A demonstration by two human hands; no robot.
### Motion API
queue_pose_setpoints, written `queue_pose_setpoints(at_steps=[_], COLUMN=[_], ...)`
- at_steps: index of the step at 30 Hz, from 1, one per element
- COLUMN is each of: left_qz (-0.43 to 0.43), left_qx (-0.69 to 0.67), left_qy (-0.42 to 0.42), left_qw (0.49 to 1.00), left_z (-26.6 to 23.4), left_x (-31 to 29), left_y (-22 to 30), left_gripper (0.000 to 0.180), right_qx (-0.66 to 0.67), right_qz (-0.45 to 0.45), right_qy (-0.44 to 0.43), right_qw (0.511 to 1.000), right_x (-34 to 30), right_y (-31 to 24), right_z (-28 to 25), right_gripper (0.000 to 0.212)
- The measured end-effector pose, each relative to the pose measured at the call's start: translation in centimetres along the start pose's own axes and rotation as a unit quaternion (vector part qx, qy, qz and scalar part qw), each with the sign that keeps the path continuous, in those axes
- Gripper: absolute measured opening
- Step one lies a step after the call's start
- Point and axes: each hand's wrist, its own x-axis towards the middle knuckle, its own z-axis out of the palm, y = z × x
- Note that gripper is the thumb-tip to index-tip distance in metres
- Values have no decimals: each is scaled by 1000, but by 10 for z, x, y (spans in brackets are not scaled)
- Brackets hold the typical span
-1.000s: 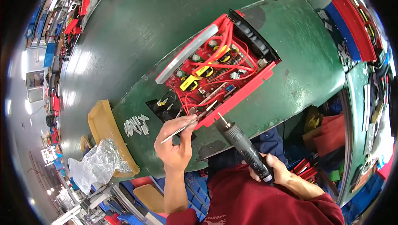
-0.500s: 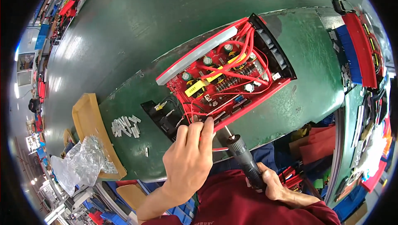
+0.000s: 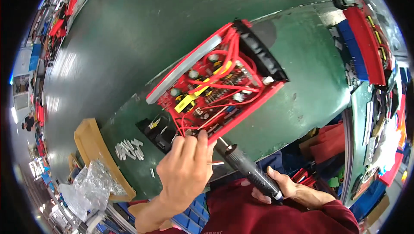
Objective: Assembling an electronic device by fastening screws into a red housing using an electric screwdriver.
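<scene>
An open red metal casing lies tilted on the green table, with a circuit board, thick red wires and yellow-labelled parts inside. A grey metal bar runs along its far wall. Black end panels stand at its right end and lower left. My left hand is closed over the near wall by the left corner; its thumb is mostly hidden. My right hand grips a black electric screwdriver, its bit at the near wall's outer side beside my left fingers. Whether the bit sits in a screw is hidden.
Small silvery metal pieces lie in a pile left of the casing, one apart. Farther left, a tan tray holds a clear plastic bag. A blue bin and another red casing stand at the right.
The casing has shifted left under my left hand. The screwdriver has moved left and its bit has come up to the near wall. The whole view has shifted slightly.
</scene>
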Motion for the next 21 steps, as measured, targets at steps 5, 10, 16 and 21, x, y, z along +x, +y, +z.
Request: queue_pose_setpoints(at_steps=[5, 10, 16, 21], left_qz=[-50, -168, -133, -102], left_qx=[9, 97, 37, -30], left_qy=[121, 201, 234, 220], left_qw=[991, 960, 962, 970], left_z=[9, 15, -5, 6], left_x=[43, 102, 95, 60], left_y=[-38, -113, -87, -69], left_gripper=[23, 27, 26, 19], right_qx=[-358, -642, -699, -739], right_qz=[-15, -192, -400, -326], right_qy=[228, 311, 591, 589], right_qw=[905, 674, -58, 5], right_x=[-13, -40, -102, -132], right_y=[-62, -137, -274, -311], right_z=[31, 50, 36, 7], right_gripper=[68, 47, 46, 41])
